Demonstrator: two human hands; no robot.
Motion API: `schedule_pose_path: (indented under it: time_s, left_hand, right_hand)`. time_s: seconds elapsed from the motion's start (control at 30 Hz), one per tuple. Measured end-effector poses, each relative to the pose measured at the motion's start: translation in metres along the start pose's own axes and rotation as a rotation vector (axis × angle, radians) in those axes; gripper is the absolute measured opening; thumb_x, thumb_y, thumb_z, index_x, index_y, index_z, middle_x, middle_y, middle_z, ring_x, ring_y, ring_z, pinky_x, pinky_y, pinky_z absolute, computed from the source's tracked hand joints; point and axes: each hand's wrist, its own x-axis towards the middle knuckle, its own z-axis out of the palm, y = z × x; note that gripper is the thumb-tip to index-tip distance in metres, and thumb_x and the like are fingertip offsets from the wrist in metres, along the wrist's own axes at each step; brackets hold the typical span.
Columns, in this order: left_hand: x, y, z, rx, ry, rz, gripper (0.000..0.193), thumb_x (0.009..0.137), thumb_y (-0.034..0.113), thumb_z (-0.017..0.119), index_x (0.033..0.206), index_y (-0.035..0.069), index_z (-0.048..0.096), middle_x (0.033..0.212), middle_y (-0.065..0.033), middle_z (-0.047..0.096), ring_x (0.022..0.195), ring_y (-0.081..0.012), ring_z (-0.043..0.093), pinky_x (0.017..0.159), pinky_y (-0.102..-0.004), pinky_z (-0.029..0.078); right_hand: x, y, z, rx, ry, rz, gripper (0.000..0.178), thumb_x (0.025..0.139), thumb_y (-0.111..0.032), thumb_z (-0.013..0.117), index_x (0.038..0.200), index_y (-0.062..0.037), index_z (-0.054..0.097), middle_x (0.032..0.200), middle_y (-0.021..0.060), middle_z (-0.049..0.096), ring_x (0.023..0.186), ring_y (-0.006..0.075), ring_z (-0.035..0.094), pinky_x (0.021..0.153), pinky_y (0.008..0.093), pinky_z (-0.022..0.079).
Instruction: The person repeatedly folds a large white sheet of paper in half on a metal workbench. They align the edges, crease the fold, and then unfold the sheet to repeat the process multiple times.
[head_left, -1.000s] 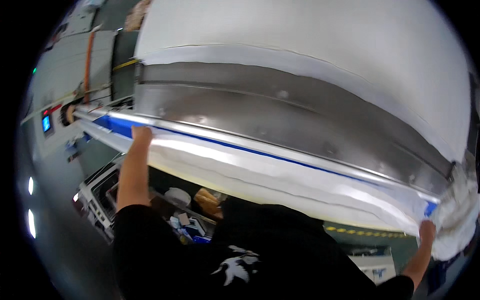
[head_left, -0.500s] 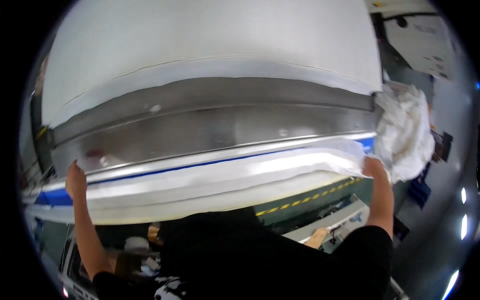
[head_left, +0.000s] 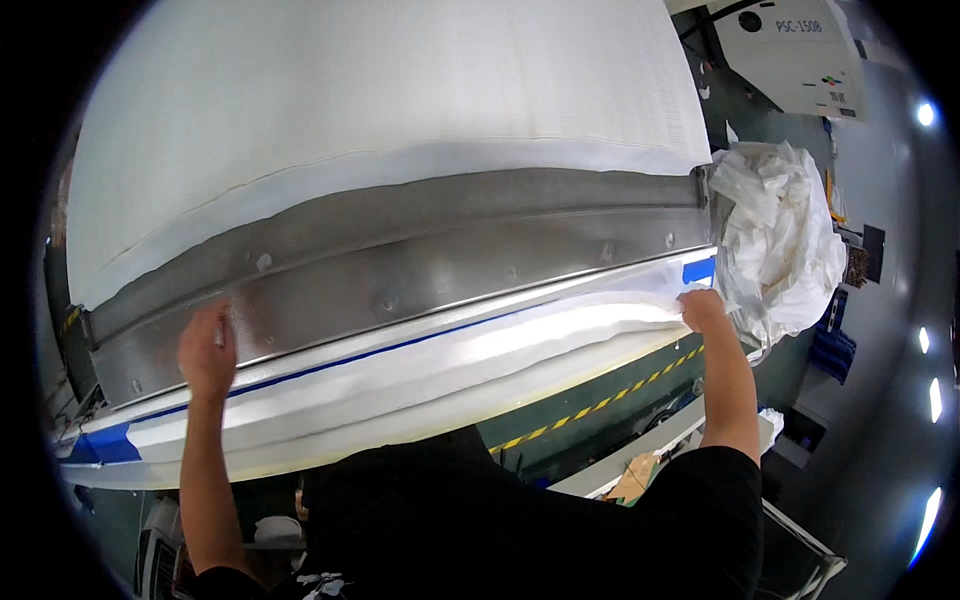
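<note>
A long strip of white fabric [head_left: 480,350] lies along the near side of a metal bar, its near edge loose and folded. My right hand [head_left: 704,310] pinches the right end of this strip, close to a blue patch at the corner. My left hand [head_left: 207,350] is raised over the left part of the grey metal bar [head_left: 440,250]. Its fingers are loosely bent, with the thumb apart, and no held thing shows in it. Below it, the strip's left end lies by another blue patch [head_left: 108,445].
Beyond the bar spreads a wide white sheet [head_left: 400,80]. A crumpled heap of white material [head_left: 785,240] sits at the right end. Yellow-black floor tape [head_left: 600,400] runs beneath the near edge. A white machine cabinet [head_left: 790,55] stands at the far right.
My left hand has moved right, away from the strip's left end and over the metal bar. My right hand still pinches the fabric. The whole view has shifted slightly.
</note>
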Motion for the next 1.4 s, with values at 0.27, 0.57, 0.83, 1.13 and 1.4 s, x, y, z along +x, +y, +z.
schedule_pose_path:
  time_s: [0.27, 0.57, 0.83, 1.13, 1.4]
  left_hand:
    - [0.022, 0.176, 0.053, -0.557, -0.360, 0.361, 0.027, 0.079, 0.006, 0.059, 0.105, 0.009, 0.062, 0.098, -0.0119, 0.064, 0.090, -0.0293, 0.061, 0.079, -0.0403, 0.048]
    - [0.026, 0.318, 0.093, -0.934, -0.583, 0.546, 0.034, 0.091, 0.029, 0.048, 0.114, 0.005, 0.057, 0.110, -0.0171, 0.059, 0.104, -0.0335, 0.055, 0.089, -0.0420, 0.044]
    - [0.025, 0.285, 0.105, -0.716, -1.380, 0.355, 0.078, 0.092, 0.063, 0.016, 0.119, 0.003, 0.059, 0.123, -0.0224, 0.054, 0.115, -0.0379, 0.049, 0.099, -0.0430, 0.036]
    - [0.047, 0.127, 0.011, -0.997, -0.512, -0.201, 0.037, 0.093, 0.039, 0.051, 0.111, 0.008, 0.060, 0.097, -0.0095, 0.064, 0.090, -0.0159, 0.060, 0.079, -0.0297, 0.048]
    - [-0.011, -0.092, 0.015, -0.547, 0.229, -0.486, 0.033, 0.092, 0.027, 0.054, 0.115, 0.003, 0.058, 0.111, -0.0119, 0.061, 0.102, -0.0231, 0.058, 0.089, -0.0345, 0.045]
  right_hand:
    - [-0.022, -0.042, -0.034, 0.001, 0.072, -0.173, 0.019, 0.075, -0.019, 0.055, 0.089, -0.0145, 0.067, 0.081, 0.0085, 0.067, 0.081, 0.0265, 0.065, 0.076, 0.0407, 0.047]
    - [-0.054, -0.106, -0.084, 0.139, 0.118, -0.556, 0.026, 0.063, -0.022, 0.062, 0.085, -0.0094, 0.065, 0.086, 0.0111, 0.063, 0.088, 0.0287, 0.058, 0.085, 0.0388, 0.044]
    - [-0.053, -0.167, -0.142, 0.592, -0.318, -0.535, 0.047, 0.068, -0.029, 0.063, 0.108, -0.0056, 0.060, 0.098, 0.0188, 0.065, 0.094, 0.0351, 0.061, 0.085, 0.0418, 0.047]
    - [0.000, -0.205, -0.120, 0.826, -0.289, -0.503, 0.045, 0.066, -0.033, 0.073, 0.099, -0.0025, 0.064, 0.089, 0.0127, 0.067, 0.083, 0.0246, 0.063, 0.077, 0.0326, 0.048]
    - [-0.007, -0.250, -0.140, 0.753, -0.093, -0.582, 0.030, 0.071, -0.028, 0.072, 0.089, -0.0055, 0.065, 0.077, 0.0083, 0.066, 0.071, 0.0193, 0.062, 0.070, 0.0303, 0.049]
